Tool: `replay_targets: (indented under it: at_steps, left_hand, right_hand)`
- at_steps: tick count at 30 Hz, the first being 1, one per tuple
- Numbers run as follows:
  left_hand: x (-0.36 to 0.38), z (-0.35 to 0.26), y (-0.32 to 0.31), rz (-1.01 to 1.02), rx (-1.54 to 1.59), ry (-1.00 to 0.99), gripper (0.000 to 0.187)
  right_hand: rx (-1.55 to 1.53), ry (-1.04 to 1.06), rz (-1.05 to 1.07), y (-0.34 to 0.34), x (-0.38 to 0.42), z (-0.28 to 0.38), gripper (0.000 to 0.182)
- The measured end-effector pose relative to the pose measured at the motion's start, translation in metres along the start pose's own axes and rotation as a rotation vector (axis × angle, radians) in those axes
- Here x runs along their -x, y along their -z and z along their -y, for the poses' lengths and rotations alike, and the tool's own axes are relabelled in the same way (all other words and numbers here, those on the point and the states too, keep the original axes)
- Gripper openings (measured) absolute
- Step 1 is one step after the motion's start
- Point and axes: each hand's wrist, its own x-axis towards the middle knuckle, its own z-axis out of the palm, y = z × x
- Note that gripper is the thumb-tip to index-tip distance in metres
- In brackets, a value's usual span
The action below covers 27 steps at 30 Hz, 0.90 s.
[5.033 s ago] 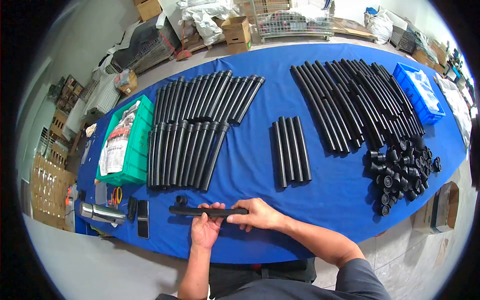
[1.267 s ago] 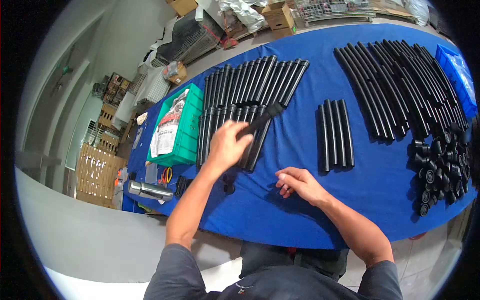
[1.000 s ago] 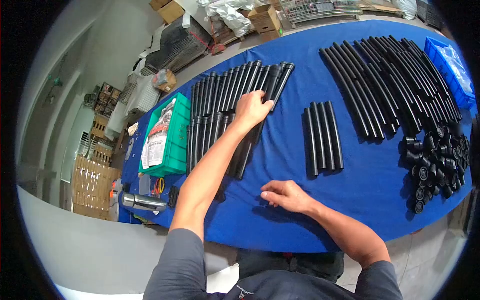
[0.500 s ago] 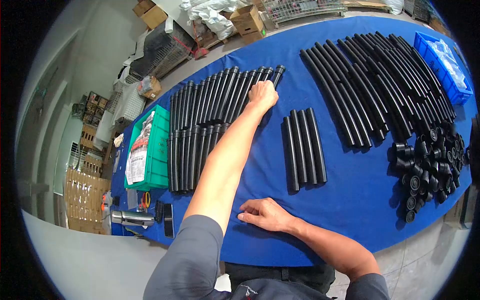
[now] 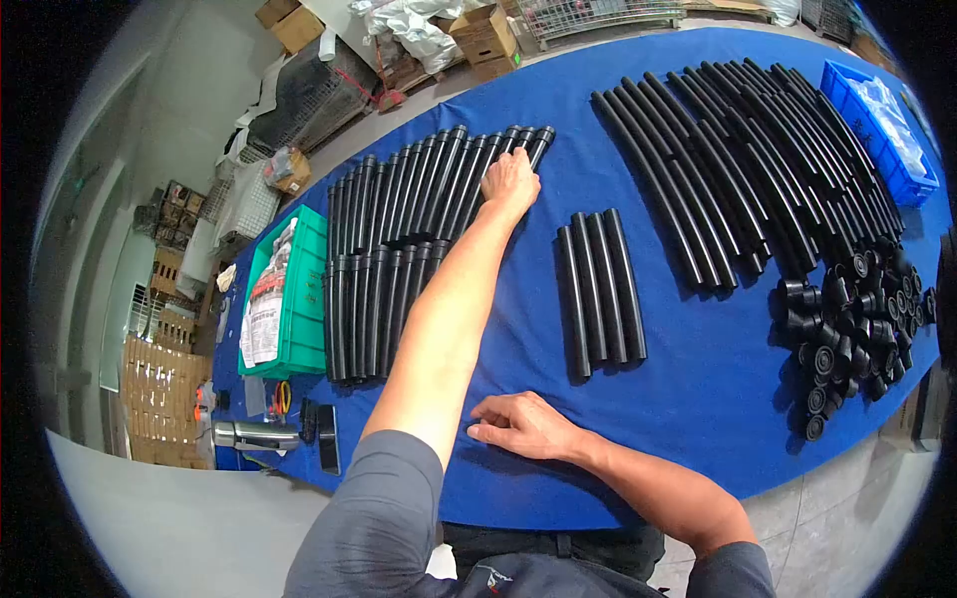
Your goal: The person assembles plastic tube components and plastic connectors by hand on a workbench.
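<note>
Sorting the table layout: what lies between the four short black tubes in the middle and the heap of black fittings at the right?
In the head view, only bare blue tablecloth lies between the four short tubes and the fittings heap.
</note>
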Motion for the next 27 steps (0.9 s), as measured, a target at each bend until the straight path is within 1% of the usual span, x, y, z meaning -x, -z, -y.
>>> replay_targets:
  at_steps: [1,4,7,9,10,11,13,15,17,20,21,23,24,25,27]
  left_hand:
    - [0.003,0.001,0.002,-0.032,-0.01,-0.018,0.05]
    - [0.019,0.002,0.019,-0.162,0.047,-0.078,0.052]
    - [0.075,-0.008,0.048,-0.111,0.276,-0.278,0.044]
    - [0.127,-0.005,0.038,-0.191,0.364,-0.486,0.037]
    - [0.152,-0.007,0.035,-0.214,0.372,-0.55,0.035]
    - [0.177,-0.008,0.032,-0.237,0.38,-0.613,0.034]
    - [0.211,-0.005,0.023,-0.101,0.367,-0.589,0.035]
    - [0.234,-0.004,0.028,-0.03,0.314,-0.536,0.036]
    - [0.235,0.005,0.03,-0.137,0.241,-0.521,0.044]
    - [0.228,0.002,0.049,0.14,0.282,-0.137,0.059]
    - [0.223,0.007,0.035,0.126,0.301,-0.103,0.077]
    - [0.221,-0.004,0.04,0.188,0.258,-0.069,0.084]
    - [0.22,-0.004,0.033,0.195,0.236,-0.079,0.087]
    - [0.221,-0.004,0.028,0.2,0.265,-0.048,0.086]
    - [0.222,0.003,0.025,0.206,0.309,-0.06,0.082]
  right_hand:
    - [-0.008,0.002,-0.006,0.0,0.0,0.0,0.045]
    - [0.013,0.016,-0.009,0.0,-0.001,0.001,0.041]
    - [0.166,0.074,0.052,-0.003,0.002,-0.002,0.035]
    - [0.295,0.167,0.08,-0.01,0.006,-0.003,0.033]
    - [0.364,0.215,0.094,-0.012,0.008,-0.002,0.033]
    - [0.394,0.214,0.106,-0.013,0.01,0.0,0.032]
    - [0.459,0.219,0.138,-0.014,0.012,0.006,0.032]
    - [0.48,0.239,0.136,-0.016,0.013,0.005,0.033]
    - [0.526,0.271,0.139,-0.019,0.015,0.003,0.033]
    - [0.604,0.342,0.145,-0.021,0.015,0.004,0.035]
    - [0.611,0.361,0.145,-0.021,0.015,0.003,0.035]
    - [0.632,0.39,0.152,-0.022,0.016,0.003,0.035]
    - [0.647,0.4,0.161,-0.021,0.016,0.003,0.035]
    - [0.656,0.409,0.173,-0.022,0.017,0.002,0.035]
    - [0.664,0.46,0.177,-0.022,0.016,-0.004,0.036]
